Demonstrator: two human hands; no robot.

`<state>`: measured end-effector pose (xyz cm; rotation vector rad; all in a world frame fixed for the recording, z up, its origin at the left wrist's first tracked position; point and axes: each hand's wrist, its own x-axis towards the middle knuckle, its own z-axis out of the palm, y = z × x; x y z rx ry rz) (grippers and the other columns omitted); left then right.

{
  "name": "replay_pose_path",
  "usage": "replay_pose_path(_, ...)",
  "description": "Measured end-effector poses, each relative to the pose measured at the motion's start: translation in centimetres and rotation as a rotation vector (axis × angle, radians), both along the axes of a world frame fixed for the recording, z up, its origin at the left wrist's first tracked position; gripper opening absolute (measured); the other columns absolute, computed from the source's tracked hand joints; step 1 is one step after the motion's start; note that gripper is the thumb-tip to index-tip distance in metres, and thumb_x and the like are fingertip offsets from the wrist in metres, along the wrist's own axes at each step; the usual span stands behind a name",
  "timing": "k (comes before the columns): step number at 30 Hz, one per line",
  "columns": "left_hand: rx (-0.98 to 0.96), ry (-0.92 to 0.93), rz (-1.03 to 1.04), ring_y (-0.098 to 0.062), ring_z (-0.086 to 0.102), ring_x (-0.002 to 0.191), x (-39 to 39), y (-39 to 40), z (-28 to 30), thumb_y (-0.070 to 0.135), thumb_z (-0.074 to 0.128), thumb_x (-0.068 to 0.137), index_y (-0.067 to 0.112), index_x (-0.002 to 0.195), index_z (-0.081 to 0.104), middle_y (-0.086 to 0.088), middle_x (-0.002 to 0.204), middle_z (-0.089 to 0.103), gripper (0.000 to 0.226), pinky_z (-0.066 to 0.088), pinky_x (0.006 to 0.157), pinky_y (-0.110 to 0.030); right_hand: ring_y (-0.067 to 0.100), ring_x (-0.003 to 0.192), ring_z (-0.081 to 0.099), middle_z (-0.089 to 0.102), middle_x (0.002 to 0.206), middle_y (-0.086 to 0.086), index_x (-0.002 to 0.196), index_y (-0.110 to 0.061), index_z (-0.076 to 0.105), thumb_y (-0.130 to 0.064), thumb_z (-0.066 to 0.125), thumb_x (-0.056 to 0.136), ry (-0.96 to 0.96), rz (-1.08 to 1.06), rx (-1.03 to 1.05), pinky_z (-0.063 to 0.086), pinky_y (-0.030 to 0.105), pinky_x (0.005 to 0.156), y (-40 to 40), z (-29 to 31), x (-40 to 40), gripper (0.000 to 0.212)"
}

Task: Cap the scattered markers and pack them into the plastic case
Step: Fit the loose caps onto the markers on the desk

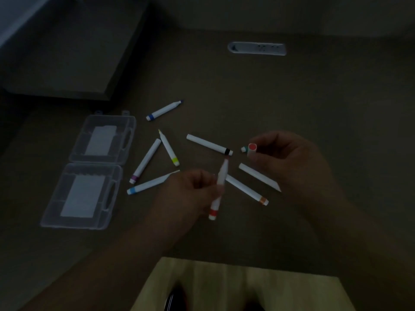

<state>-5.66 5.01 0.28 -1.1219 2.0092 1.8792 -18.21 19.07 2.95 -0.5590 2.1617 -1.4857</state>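
Observation:
My left hand [190,189] grips an uncapped white marker with a red band [219,189], tip pointing up and away. My right hand [289,158] pinches a white cap with a red end [251,148], a short way right of the tip. The clear plastic case [89,171] lies open flat at the left. On the table lie a blue-banded marker [164,110], a yellow one [168,148], a purple one [146,161], a light-blue one [150,184], a black one [210,144], an orange one [247,190] and a white piece [258,176] partly under my right hand.
A dark raised block [67,52] stands at the back left, behind the case. A white power socket strip [257,48] is set into the table at the back. The table's near edge [247,260] runs below my arms, with a pale floor beneath. The scene is dim.

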Motion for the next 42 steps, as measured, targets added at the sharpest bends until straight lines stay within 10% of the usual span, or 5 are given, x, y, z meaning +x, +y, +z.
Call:
replay_pose_path(5,0.472,0.124,0.312,-0.016,0.068,0.072,-1.3,-0.9,0.8,0.017,0.061,0.086,0.015,0.092,0.070,-0.005,0.080,0.072,0.010,0.055,0.061,-0.031,-0.004,0.085,0.063,0.068,0.090,-0.017,0.082,-0.037,0.066,-0.021,0.071,0.080,0.054,0.028,0.014,0.053,0.013,0.069,0.4,0.8,0.0,0.018)
replay_pose_path(11,0.561,0.179,0.328,-0.013,0.069,0.063,-2.4,-1.4,1.1,0.019,0.060,0.087,0.014,0.099,0.068,-0.003,0.074,0.073,0.015,0.055,0.056,-0.030,-0.006,0.089,0.059,0.063,0.092,-0.019,0.086,-0.038,0.062,-0.016,0.070,0.081,0.099,0.211,0.091,0.047,0.004,0.073,0.3,-0.4,1.4,0.024)
replay_pose_path(32,0.292,0.144,-0.013,-0.009,0.070,0.076,-1.4,0.2,0.5,0.013,0.057,0.089,0.018,0.096,0.066,0.009,0.078,0.075,0.013,0.055,0.085,-0.040,0.002,0.083,0.068,0.069,0.090,-0.007,0.098,-0.029,0.065,-0.010,0.067,0.085,-0.006,-0.043,-0.133,0.052,0.012,0.066,-2.1,0.9,-0.8,0.023)
replay_pose_path(42,0.211,0.151,-0.046,-0.002,0.068,0.070,-1.6,0.0,0.5,0.012,0.054,0.093,0.020,0.095,0.064,0.011,0.077,0.074,0.013,0.054,0.067,-0.024,-0.003,0.070,0.066,0.070,0.082,-0.007,0.091,-0.025,0.066,-0.009,0.068,0.083,-0.116,-0.018,-0.101,0.049,0.008,0.059,-2.4,-0.2,0.4,0.018)
